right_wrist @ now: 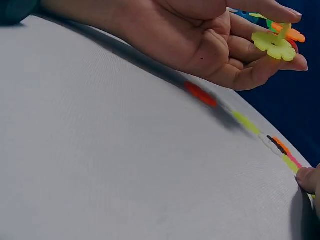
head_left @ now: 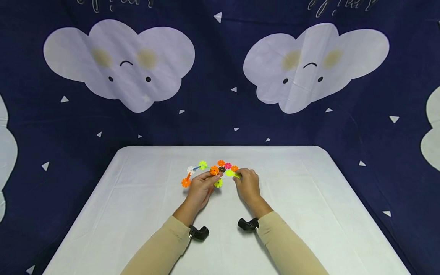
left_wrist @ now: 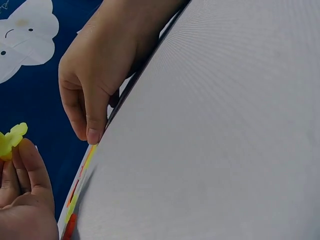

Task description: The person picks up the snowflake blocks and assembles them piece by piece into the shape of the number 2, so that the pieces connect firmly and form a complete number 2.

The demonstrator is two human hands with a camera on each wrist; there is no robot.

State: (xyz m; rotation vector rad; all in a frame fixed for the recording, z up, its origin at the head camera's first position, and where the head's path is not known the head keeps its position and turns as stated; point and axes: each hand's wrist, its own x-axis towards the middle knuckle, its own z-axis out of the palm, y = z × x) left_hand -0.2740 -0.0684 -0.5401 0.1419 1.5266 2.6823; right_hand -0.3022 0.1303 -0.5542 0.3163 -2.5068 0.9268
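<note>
My left hand (head_left: pixel 203 187) grips joined plastic snowflake discs at its thumb and fingertips. In the right wrist view, a yellow-green disc (right_wrist: pixel 274 46) shows between those fingers, with an orange disc (right_wrist: pixel 292 34) behind it. Linked pieces reach leftward beyond the hand, including a white disc (head_left: pixel 191 170) and an end orange disc (head_left: pixel 186 182). My right hand (head_left: pixel 248 185) pinches a yellow-green disc (head_left: pixel 237 175) between thumb and fingers, low at the tabletop. Beside its fingertips are a pink disc (head_left: pixel 228 165), a black disc (head_left: pixel 222 169) and another yellow-green disc (head_left: pixel 229 173).
A white cloth covers the table (head_left: pixel 292 183). Under my left hand, a red disc (right_wrist: pixel 200 94) lies on the cloth. Behind the table hangs a dark blue curtain (head_left: pixel 216 72) with cloud prints. Both wrists carry black camera mounts (head_left: pixel 199 233).
</note>
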